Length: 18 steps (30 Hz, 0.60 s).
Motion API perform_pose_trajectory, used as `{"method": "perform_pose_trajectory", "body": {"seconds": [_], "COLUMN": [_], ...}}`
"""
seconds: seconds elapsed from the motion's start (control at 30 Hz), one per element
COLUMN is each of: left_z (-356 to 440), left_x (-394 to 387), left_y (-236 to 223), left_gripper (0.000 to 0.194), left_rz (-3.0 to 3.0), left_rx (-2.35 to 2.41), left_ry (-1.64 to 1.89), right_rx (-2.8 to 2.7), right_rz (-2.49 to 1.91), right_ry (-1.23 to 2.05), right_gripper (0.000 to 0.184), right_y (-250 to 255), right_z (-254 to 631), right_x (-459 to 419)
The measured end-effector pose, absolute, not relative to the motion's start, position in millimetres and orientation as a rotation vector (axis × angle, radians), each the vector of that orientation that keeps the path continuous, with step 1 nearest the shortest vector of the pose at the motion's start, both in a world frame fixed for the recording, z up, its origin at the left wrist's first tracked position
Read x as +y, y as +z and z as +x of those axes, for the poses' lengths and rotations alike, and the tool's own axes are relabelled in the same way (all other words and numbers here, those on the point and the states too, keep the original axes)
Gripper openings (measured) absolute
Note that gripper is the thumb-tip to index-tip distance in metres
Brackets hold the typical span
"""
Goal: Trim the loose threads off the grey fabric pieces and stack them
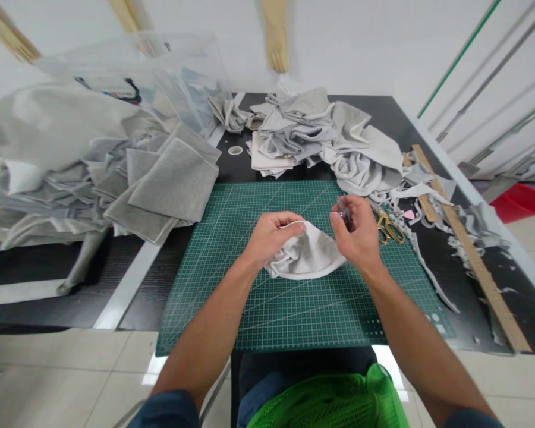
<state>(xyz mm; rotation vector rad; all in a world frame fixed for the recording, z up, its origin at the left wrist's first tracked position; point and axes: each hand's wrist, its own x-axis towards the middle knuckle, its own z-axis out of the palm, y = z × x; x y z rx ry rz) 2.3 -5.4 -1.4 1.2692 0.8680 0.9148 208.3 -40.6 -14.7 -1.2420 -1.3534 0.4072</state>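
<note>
Light grey cloth (314,252) pinched in left hand (280,235), right hand (354,229) beside it

Two hands are working over a green cutting mat (214,285) with a piece of pale grey fabric.

The left hand (274,235) is pinching the fabric (316,255) between thumb and fingers, while the right hand (356,229) is holding a small, partly hidden clear object (342,208) beside its other end. Gold-handled scissors (387,229) are lying just right of that hand, heaped grey cloth (303,125) is sitting beyond the mat, and a wooden ruler (477,261) is resting on the tabletop (151,279).
</note>
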Motion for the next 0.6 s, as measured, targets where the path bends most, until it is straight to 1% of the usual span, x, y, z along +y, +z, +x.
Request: {"method": "perform_pose_trajectory", "body": {"seconds": [0.13, 0.33, 0.6], "left_z": [3, 6, 9], "left_x": [-6, -7, -6], "left_y": [-2, -2, -5], "left_gripper": [0.022, 0.017, 0.012], "left_rz": [1.236, 1.256, 1.398], "left_rx": [0.878, 0.876, 0.782], "left_ry": [0.960, 1.047, 1.131], "right_rx": [-1.531, -1.823, -1.860], "right_rz": [-1.241, -1.135, -1.094], "right_ry": [0.243, 0.327, 0.269], "right_gripper": [0.033, 0.039, 0.036], "right_y": [-6, 0, -6], "right_z": [209, 200, 199], "right_x": [-47, -54, -52]}}
